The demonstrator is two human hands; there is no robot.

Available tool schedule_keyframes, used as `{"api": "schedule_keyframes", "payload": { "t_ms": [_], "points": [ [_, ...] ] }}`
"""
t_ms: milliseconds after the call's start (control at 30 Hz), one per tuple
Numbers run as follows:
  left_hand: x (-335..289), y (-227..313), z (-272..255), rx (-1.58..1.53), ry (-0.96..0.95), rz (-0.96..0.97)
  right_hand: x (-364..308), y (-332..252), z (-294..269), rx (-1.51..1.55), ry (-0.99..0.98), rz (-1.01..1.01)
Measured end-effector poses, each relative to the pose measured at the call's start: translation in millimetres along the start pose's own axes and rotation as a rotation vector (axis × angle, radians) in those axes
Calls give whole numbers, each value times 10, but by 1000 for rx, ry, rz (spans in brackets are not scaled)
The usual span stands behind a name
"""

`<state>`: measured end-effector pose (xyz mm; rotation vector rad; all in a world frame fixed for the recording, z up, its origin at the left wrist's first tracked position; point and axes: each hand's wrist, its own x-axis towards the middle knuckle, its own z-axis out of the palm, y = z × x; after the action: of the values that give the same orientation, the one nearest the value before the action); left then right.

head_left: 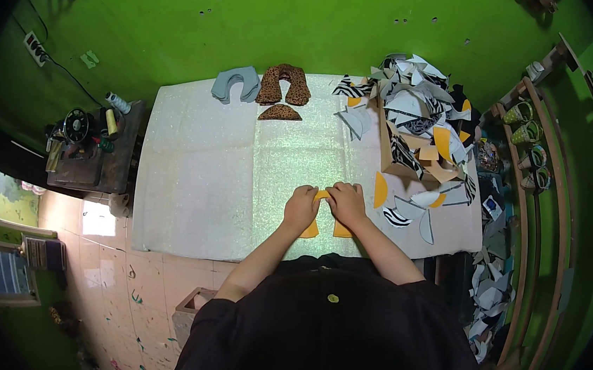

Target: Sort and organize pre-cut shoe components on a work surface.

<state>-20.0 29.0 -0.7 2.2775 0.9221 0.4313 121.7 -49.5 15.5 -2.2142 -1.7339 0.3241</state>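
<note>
Both my hands grip the upper curve of a yellow-orange U-shaped cut piece near the front edge of the table. My left hand has its fingers closed on the left of the curve, and my right hand is closed on its right. The two ends of the piece show below my wrists. At the far side lie a grey U-shaped stack and a brown spotted U-shaped stack. A spotted half-moon piece sits just below the latter. Right of my right hand lies a yellow half-moon.
A cardboard box heaped with offcuts stands at the table's right, with zebra-striped scraps in front of it. On the left is a sewing machine with thread spools. A wooden rack holding shoes lines the right wall.
</note>
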Motion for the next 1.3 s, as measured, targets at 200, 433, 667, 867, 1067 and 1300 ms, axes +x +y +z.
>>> {"api": "schedule_keyframes", "payload": {
  "t_ms": [200, 433, 667, 867, 1067, 1300],
  "points": [
    [-102, -86, 45, -110, 227, 122, -122, -38, -55, 66, 222, 56],
    [-563, -78, -269, -269, 91, -318, -577, -30, -271, 258, 47, 606],
    [-565, 159, -445, -84, -135, -282, -696, -145, -196, 304, -85, 607],
    [-625, -22, -273, -102, -81, -260, -730, -167, -109, 319, -52, 536],
    [-603, 118, -285, -37, -59, -294, -692, -202, -120, 288, -122, 541],
    [-398, 330, -289, 49, -26, -322, -516, -376, -240, 210, -42, 540]
  ]
}}
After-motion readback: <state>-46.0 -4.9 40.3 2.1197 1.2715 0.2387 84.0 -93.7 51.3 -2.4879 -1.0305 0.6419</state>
